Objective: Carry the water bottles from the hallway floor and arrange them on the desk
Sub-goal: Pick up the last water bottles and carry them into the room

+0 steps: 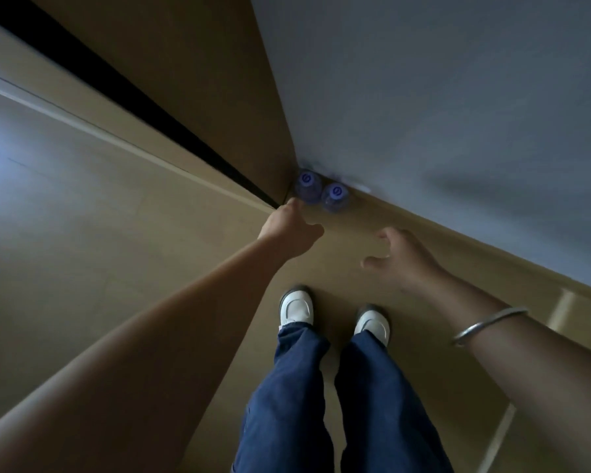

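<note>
Two clear water bottles with blue caps stand side by side on the hallway floor, tucked into the corner where a wooden panel meets a grey wall: the left bottle (307, 185) and the right bottle (335, 197). My left hand (292, 227) reaches down just below the left bottle, fingers loosely curled, holding nothing. My right hand (398, 257) hovers lower and to the right of the bottles, fingers spread and bent, empty. A metal bangle sits on my right forearm.
A grey wall (458, 114) rises on the right and a brown wooden panel (198, 80) with a dark gap beside it on the left. My feet in white shoes (297, 307) stand on the tan floor just behind the hands.
</note>
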The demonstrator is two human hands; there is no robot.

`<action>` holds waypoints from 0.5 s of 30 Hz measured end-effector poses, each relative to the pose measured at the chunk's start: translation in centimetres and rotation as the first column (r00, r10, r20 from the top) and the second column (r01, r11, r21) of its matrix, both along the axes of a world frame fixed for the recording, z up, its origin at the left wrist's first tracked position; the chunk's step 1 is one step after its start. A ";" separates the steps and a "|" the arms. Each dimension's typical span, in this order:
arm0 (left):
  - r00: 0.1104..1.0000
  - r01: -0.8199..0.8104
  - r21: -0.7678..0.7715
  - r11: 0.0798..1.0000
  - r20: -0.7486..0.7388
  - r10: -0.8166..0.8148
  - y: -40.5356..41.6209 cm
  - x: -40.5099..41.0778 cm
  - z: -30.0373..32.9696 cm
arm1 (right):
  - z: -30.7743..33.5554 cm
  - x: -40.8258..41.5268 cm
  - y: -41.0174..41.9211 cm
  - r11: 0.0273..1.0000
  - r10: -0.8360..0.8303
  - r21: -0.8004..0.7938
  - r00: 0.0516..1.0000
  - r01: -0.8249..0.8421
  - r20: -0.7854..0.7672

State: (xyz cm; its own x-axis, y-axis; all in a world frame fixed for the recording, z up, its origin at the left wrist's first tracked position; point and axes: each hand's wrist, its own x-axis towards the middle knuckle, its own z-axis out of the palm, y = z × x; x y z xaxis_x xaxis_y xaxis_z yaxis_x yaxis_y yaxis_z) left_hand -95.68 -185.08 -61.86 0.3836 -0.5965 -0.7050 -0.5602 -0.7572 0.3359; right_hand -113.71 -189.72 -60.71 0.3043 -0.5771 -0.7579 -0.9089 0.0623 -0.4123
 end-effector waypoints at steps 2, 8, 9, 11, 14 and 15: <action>1.000 0.003 -0.014 1.000 0.010 -0.003 -0.4 0.1 -2.8 | -3.1 0.2 -0.4 1.000 -0.016 -0.001 1.000 0.016 0.005; 0.999 -0.021 -0.014 1.000 0.031 0.021 -1.2 1.8 -12.2 | -13.3 1.5 -1.7 0.997 0.021 -0.070 0.996 -0.015 0.089; 0.999 -0.026 -0.009 1.000 0.036 0.026 -1.3 2.2 -13.9 | -14.9 1.7 -2.1 0.995 0.057 -0.092 0.992 -0.047 0.115; 0.999 -0.036 -0.028 0.999 0.029 0.037 -1.6 2.8 -17.1 | -18.0 2.3 -2.9 0.983 0.110 -0.163 0.980 -0.083 0.168; 0.998 -0.064 -0.126 0.990 -0.033 0.060 -1.8 3.2 -21.2 | -22.0 3.2 -4.1 0.975 0.092 -0.216 0.971 -0.043 0.222; 0.994 -0.093 -0.170 0.981 -0.066 0.083 -1.9 3.2 -22.2 | -23.1 3.5 -4.4 0.973 0.105 -0.224 0.970 -0.054 0.221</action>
State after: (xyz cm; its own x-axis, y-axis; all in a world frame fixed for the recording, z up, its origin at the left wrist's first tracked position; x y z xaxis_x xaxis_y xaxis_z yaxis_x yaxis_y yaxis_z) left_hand -92.50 -186.95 -84.08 0.4010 -0.6769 -0.6173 -0.4694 -0.7304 0.4961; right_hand -110.24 -194.15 -83.82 0.5072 -0.6854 -0.5225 -0.7861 -0.1195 -0.6064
